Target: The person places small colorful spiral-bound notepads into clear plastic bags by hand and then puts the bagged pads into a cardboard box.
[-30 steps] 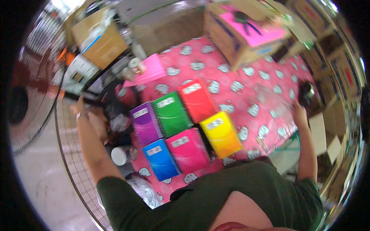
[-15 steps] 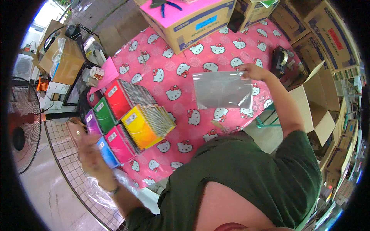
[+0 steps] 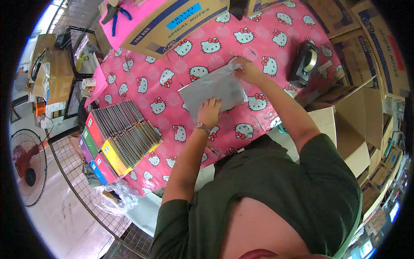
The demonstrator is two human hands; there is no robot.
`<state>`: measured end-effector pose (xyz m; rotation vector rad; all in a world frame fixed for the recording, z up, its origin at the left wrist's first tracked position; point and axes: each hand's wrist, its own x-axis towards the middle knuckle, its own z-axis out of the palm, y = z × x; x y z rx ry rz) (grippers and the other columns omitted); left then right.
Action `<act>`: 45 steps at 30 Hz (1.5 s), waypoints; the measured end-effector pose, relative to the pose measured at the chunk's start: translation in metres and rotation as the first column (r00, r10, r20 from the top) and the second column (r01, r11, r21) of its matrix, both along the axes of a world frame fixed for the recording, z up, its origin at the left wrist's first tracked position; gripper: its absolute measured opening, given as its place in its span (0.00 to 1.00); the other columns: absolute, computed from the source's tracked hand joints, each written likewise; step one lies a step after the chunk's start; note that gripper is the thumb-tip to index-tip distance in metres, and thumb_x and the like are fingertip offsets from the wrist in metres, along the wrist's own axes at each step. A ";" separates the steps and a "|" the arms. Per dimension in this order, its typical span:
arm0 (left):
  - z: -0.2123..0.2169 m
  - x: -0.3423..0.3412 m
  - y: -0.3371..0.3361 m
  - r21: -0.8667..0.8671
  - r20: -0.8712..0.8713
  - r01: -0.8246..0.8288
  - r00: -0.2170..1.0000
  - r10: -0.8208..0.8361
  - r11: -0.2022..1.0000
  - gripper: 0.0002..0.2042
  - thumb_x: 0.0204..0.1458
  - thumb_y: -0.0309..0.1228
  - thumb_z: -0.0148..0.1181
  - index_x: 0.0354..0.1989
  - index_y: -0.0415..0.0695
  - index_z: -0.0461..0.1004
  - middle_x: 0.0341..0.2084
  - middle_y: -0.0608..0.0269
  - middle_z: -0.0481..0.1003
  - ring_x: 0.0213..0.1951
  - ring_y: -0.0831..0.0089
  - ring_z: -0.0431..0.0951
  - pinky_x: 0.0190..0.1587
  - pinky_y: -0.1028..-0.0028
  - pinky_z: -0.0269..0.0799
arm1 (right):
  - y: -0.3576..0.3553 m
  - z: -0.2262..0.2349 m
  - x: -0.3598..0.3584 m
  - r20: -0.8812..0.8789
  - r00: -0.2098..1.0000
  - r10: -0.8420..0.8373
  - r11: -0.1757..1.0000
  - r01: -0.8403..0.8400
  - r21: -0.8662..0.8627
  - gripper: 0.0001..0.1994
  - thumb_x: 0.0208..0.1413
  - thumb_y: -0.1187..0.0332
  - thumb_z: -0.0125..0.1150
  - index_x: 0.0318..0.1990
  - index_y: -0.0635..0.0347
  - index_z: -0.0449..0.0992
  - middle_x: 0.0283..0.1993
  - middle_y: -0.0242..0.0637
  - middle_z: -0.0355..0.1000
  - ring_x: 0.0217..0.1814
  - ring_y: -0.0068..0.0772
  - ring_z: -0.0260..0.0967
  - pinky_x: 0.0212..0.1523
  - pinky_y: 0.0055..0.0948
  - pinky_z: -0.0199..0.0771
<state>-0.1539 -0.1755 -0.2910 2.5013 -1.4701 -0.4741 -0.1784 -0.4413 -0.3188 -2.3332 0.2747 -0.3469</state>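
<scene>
Two hands work on one clear plastic bag point(image 3: 213, 90) that lies flat near the middle of the pink patterned table point(image 3: 172, 56). The left hand point(image 3: 209, 113) presses down on the bag's near edge, fingers spread and flat on the plastic, seemingly to keep it from sliding. The right hand point(image 3: 246, 69) is at the bag's far right corner, fingers closed in a pinch on the plastic there, probably holding the mouth of the bag or pulling it taut; how tightly is hard to tell. A watch shows on the left wrist.

Toward the table's left edge stand stacks of spiral notebooks point(image 3: 118, 138) in red, green, purple, yellow, pink and blue covers, packed side by side, well apart from the bag. At the far edge sits a cardboard box point(image 3: 172, 21) with a pink sheet on top and pliers point(image 3: 114, 17) resting on it. A black tape dispenser point(image 3: 305, 64) stands near the right edge, beside the right forearm. An open empty carton point(image 3: 345, 129) sits off the table's right side. A standing fan point(image 3: 28, 166) is on the floor to the left. Nothing lies between the hands and the bag.
</scene>
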 end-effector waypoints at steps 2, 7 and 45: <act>-0.009 -0.002 0.001 -0.023 0.070 0.004 0.998 -0.002 1.000 0.22 0.44 0.38 0.61 0.50 0.51 0.69 0.49 0.61 0.68 0.49 0.60 0.70 0.49 0.60 0.67 | -0.001 0.000 -0.047 -0.188 0.966 -0.177 0.951 0.218 0.221 0.19 0.44 0.66 0.64 0.45 0.60 0.73 0.40 0.45 0.74 0.42 0.45 0.73 0.42 0.37 0.73; -0.036 -0.008 0.003 -0.074 0.207 0.034 0.978 -0.018 0.997 0.14 0.44 0.35 0.59 0.41 0.49 0.74 0.48 0.61 0.70 0.46 0.61 0.71 0.46 0.60 0.69 | 0.038 -0.004 -0.133 -0.316 0.918 -0.239 0.864 0.350 0.363 0.10 0.52 0.70 0.58 0.41 0.64 0.73 0.31 0.38 0.74 0.32 0.30 0.73 0.33 0.29 0.73; -0.040 0.009 -0.013 0.015 0.232 -0.318 0.923 0.306 0.948 0.30 0.54 0.48 0.46 0.66 0.56 0.54 0.67 0.65 0.51 0.68 0.58 0.48 0.63 0.38 0.33 | 0.051 -0.035 -0.113 -0.682 0.731 -0.030 0.912 0.299 0.280 0.16 0.38 0.57 0.64 0.28 0.63 0.78 0.30 0.50 0.74 0.35 0.47 0.74 0.39 0.41 0.73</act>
